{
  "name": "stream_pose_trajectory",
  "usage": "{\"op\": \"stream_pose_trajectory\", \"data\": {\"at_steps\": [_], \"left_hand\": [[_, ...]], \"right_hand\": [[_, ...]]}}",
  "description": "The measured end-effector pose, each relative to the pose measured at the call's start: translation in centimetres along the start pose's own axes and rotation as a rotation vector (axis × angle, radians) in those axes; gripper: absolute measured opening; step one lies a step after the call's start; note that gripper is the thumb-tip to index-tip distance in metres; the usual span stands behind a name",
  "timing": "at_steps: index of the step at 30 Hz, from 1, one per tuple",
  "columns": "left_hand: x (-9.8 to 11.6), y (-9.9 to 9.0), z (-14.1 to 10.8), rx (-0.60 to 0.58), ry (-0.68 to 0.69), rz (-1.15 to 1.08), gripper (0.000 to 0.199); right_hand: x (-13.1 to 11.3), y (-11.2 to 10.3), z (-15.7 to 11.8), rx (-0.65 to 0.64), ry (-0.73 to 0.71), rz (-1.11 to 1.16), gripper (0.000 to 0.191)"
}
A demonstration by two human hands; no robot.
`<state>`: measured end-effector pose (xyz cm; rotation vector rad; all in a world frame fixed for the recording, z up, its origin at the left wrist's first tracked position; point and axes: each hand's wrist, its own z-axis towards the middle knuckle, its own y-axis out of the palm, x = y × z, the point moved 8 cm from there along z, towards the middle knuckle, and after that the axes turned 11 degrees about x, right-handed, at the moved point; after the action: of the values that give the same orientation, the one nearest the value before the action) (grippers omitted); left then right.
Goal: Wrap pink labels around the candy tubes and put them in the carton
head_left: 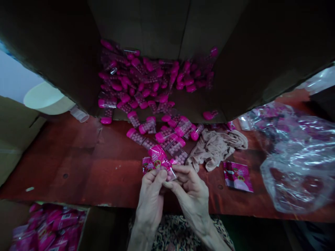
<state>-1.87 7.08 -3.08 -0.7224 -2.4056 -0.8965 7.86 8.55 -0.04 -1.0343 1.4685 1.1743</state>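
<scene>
Dim reddish planks made up the worktop [86,157], and over it gaped a big cardboard box [162,28], its sides sinking into near-black shadow. What a heap it held: pink-capped tubes [146,80], tangled so deep that those at the back blurred into one mass, with more spilling out over the front edge! Low on the left, a carton of pink packets [52,226] was cut off by the frame; to the right, glare on a crumpled plastic bag [295,174] made its contents hard to read. A wrung-up rag [209,150] lay just beside the loose tubes, a flat pink packet [238,177] near it.

And now the centre of it all! One small clear tube [171,174] of pink beads sat right between the fingertips, tilted, with a shiny pink wrapper [158,157] standing up just behind the thumbs; whether the tube was inside that wrapper or merely against it, nobody could tell. Left hand [151,195]: thumb pressed down over the wrapper's lower end, pinching it, the fingers beneath out of sight. Right hand [192,190]: forefinger and thumb closed on the tube from the other side, remaining fingers curled in, partly hidden.
</scene>
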Motion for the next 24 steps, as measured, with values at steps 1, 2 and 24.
{"op": "stream_pose_trajectory", "data": {"at_steps": [1, 2, 24], "left_hand": [[-0.2, 0.0, -0.1, -0.005, -0.012, 0.0, 0.019], [-0.4, 0.0, -0.2, -0.007, -0.023, 0.0, 0.02], [-1.4, 0.2, -1.2, -0.241, -0.108, 0.034, 0.021]], "right_hand": [[0.3, 0.1, 0.0, 0.009, 0.035, 0.038, 0.027], [0.6, 0.2, 0.0, 0.014, 0.074, 0.073, 0.027], [2.2, 0.6, 0.0, 0.004, 0.391, 0.227, 0.02]]}}
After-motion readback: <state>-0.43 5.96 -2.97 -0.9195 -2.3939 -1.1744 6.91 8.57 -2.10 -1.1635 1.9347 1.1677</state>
